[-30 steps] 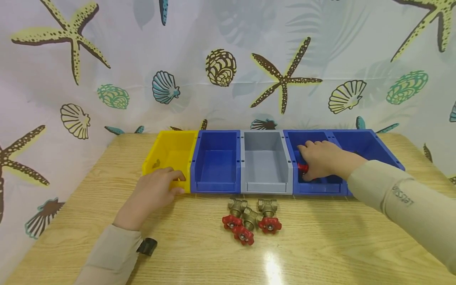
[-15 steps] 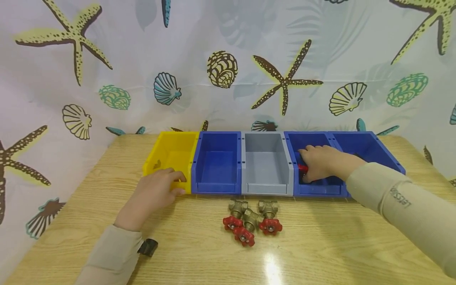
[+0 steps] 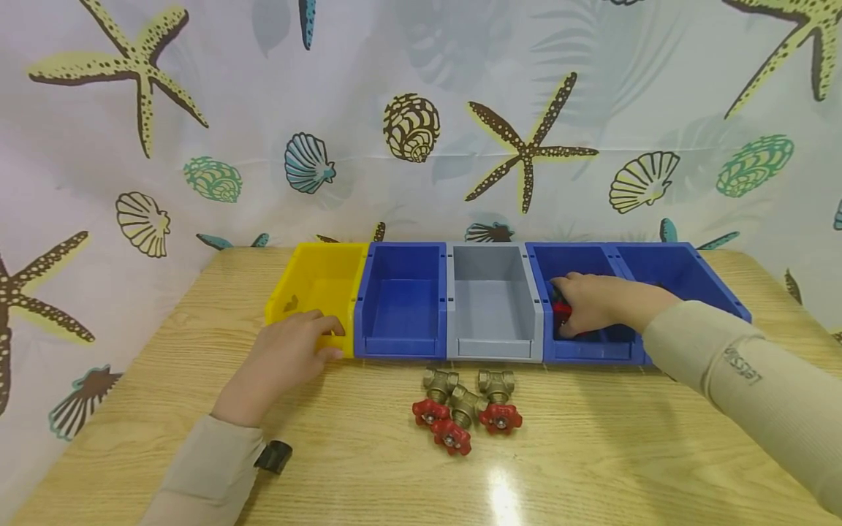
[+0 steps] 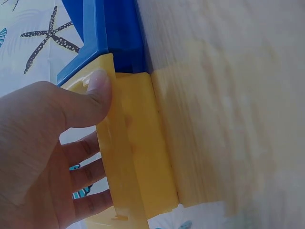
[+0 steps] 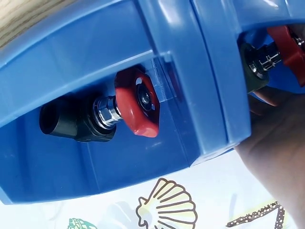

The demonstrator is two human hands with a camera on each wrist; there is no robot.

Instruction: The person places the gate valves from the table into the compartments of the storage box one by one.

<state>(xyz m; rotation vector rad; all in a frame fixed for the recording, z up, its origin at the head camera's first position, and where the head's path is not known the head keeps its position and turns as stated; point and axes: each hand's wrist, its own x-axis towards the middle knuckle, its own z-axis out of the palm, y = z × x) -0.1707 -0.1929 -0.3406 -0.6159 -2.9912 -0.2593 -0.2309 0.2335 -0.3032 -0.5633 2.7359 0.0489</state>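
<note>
My left hand [image 3: 292,354] grips the front wall of the yellow bin [image 3: 319,257], thumb outside and fingers within, as the left wrist view shows. At the other end of the row, my right hand [image 3: 598,303] reaches into a blue bin [image 3: 588,352] and holds a dark-bodied valve with a red handwheel [image 3: 561,313]. Part of that valve [image 5: 288,55] shows at the right edge of the right wrist view; the hand hides the rest. A similar valve [image 5: 136,105] lies in the rightmost blue bin [image 3: 664,259].
Three brass valves with red handwheels [image 3: 501,419] lie on the wooden table [image 3: 368,467] before the bins. Another blue bin [image 3: 401,346] and a grey bin [image 3: 495,349] stand between the hands. A patterned curtain [image 3: 368,66] hangs behind the row.
My right hand has shifted slightly inside its blue bin, and more of the valve's red handwheel and dark body now shows. The left hand has stayed on the yellow bin.
</note>
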